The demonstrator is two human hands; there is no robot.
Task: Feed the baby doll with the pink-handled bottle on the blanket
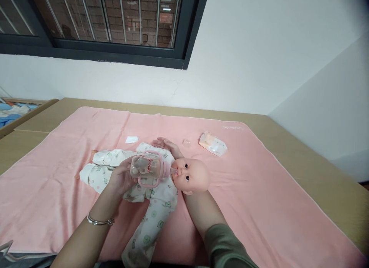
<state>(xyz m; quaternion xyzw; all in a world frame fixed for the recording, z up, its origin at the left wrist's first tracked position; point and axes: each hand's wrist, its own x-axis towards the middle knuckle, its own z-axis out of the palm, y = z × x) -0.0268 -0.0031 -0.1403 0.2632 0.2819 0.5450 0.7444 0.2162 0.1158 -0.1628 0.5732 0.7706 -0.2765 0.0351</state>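
A baby doll (192, 176) in white patterned clothes (164, 198) lies face up with its head to the right. My left hand (123, 176) is wrapped round the base of a clear baby bottle (145, 166) with pink handles, held tilted almost flat above the doll's chest. The bottle's nipple touches the doll's mouth. Behind the doll's neck passes my right forearm, and my right hand (168, 145) comes out on the far side by the doll's shoulder. Its fingers are stretched out and hold nothing; the doll's head rests on the arm.
The pink blanket (245, 206) covers most of the wooden table (311, 164). Beyond the doll lie a small white piece (132, 139), a clear dome-shaped cap (186, 142) and a soft packet (213, 143). A wall (230, 60) and a barred window (115, 52) stand behind.
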